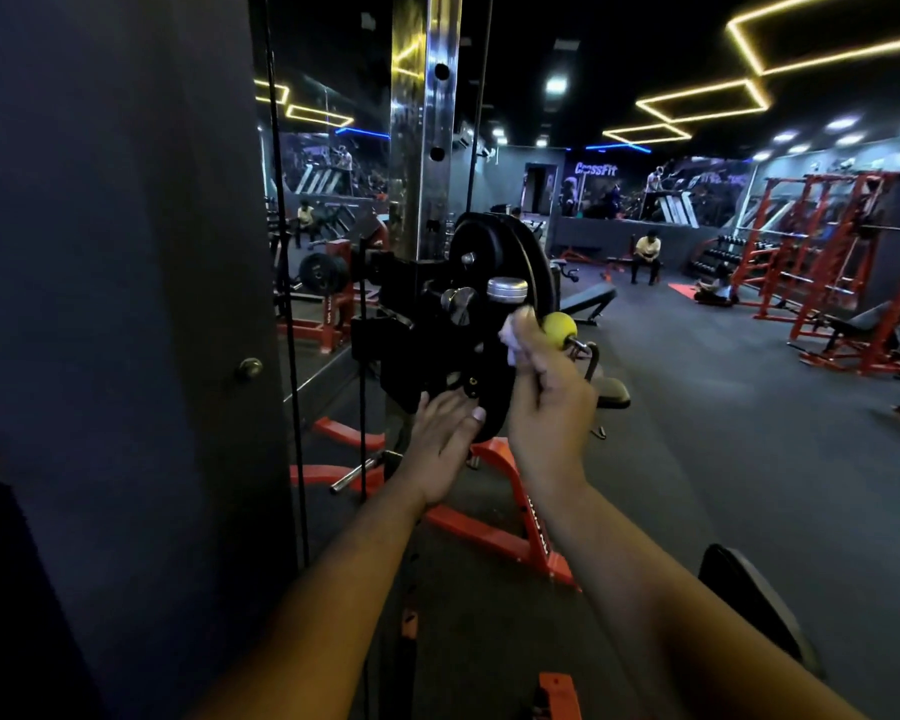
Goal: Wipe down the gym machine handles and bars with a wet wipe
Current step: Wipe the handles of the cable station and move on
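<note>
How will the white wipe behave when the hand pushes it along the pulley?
The wipe is crumpled in the right hand, so it is probably soft and floppy. It looks thin and light. It would likely bunch up against the black pulley rather than slide flat.

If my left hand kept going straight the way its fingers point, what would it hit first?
The left hand points up and forward at the black pulley carriage. Its fingertips already seem to touch the carriage's lower edge, though depth is hard to judge.
</note>
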A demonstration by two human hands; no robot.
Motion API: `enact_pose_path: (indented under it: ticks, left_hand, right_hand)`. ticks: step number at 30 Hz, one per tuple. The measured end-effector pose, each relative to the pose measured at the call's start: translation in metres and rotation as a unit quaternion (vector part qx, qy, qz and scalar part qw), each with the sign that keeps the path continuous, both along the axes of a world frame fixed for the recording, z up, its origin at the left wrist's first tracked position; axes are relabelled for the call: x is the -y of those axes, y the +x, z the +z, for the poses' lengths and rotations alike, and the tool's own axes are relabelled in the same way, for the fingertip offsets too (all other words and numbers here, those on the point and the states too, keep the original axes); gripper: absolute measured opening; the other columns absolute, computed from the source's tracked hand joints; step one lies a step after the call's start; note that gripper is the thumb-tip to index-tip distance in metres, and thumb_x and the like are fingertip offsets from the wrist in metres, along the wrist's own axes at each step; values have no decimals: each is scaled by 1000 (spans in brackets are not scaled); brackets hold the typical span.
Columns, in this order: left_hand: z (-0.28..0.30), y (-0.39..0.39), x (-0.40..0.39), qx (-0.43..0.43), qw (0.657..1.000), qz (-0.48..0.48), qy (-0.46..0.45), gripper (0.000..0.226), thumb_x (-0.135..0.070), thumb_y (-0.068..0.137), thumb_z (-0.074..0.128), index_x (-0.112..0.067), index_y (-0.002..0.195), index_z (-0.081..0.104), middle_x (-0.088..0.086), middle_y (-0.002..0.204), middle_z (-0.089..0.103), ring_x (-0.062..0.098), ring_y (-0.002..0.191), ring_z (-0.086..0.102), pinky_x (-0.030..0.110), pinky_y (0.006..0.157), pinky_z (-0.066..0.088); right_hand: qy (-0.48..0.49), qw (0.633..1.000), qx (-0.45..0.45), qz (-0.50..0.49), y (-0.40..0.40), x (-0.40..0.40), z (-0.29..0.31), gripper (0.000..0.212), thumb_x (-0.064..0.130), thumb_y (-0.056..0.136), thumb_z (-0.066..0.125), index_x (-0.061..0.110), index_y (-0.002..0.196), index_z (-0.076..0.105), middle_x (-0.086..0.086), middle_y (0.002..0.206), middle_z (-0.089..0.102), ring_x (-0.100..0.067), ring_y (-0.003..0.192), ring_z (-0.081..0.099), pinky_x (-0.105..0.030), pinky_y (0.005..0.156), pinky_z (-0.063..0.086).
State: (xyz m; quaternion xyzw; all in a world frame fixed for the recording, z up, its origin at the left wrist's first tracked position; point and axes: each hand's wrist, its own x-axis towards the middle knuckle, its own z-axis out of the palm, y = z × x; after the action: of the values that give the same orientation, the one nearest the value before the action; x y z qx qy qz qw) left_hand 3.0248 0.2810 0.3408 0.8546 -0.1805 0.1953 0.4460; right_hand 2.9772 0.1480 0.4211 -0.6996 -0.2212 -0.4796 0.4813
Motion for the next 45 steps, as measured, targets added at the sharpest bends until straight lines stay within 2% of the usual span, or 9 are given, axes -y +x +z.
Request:
enact_pose_path:
  ticks: [4,10,15,21,25,30,36,40,45]
  left_hand:
    - [-5,5,0,2,1000,7,6,95,-82,89,13,-19,148,53,5,157,46,12,153,23,45,127,0]
    - [-2,3,3,5,1000,21,0,92,-72,89,15,-11,145,56,8,154,49,16,151,28,40,128,-1]
    - [-6,2,0,0,1000,6,-10,87,-74,91,16,-22,154,45,1,162,39,7,153,19,39,129,-3]
    - [-14,-5,-15,42,998,0,42,69,-71,99,22,-34,155,36,-16,163,28,-5,153,8,38,128,2]
    - [-20,-13,-26,74,990,28,120,56,-58,104,27,-37,156,21,-15,164,18,3,154,4,39,126,1]
    - [-30,-23,-35,66,977,72,192,63,-43,109,39,-28,165,14,-5,173,9,4,156,1,43,129,3]
    - [-28,-37,-46,19,969,92,229,67,-41,109,41,-29,164,4,-5,173,4,10,158,1,41,129,1]
    - [-19,-41,-49,21,960,91,263,66,-37,109,43,-29,165,7,-6,173,2,5,154,-4,43,129,0]
    - [-13,-41,-46,29,963,71,260,66,-35,109,44,-25,165,9,-5,173,5,12,158,4,39,129,2]
  right_hand:
    - [-143,988,63,-5,8,29,-43,66,-22,88,54,8,147,49,-13,147,55,-23,134,56,-44,102,54]
    - [-285,941,167,-70,31,27,22,37,3,108,37,0,136,61,-18,148,51,-37,141,45,-38,112,44]
    - [-335,923,175,-66,34,45,-30,39,7,111,32,6,142,55,-11,157,38,-30,146,40,-33,113,42]
    - [-86,993,44,66,11,31,-82,49,-21,93,50,-1,138,57,-14,145,55,-23,139,51,-35,113,45]
    - [131,978,-107,121,9,1,-59,37,-2,104,48,12,136,61,10,134,63,-4,132,54,-19,109,42]
    - [128,948,-236,171,25,-12,-108,28,-4,100,49,8,114,70,3,112,73,-8,109,66,-34,94,52]
    - [192,851,-372,318,57,-12,-88,38,-12,97,51,14,115,72,0,110,77,-21,110,70,-43,98,55]
    - [239,807,-386,379,45,-11,-83,36,-13,98,50,6,123,67,-1,112,76,-23,113,69,-27,87,56]
    - [230,812,-356,401,31,30,-91,24,6,98,57,4,119,68,-13,116,73,-22,108,69,-35,92,56]
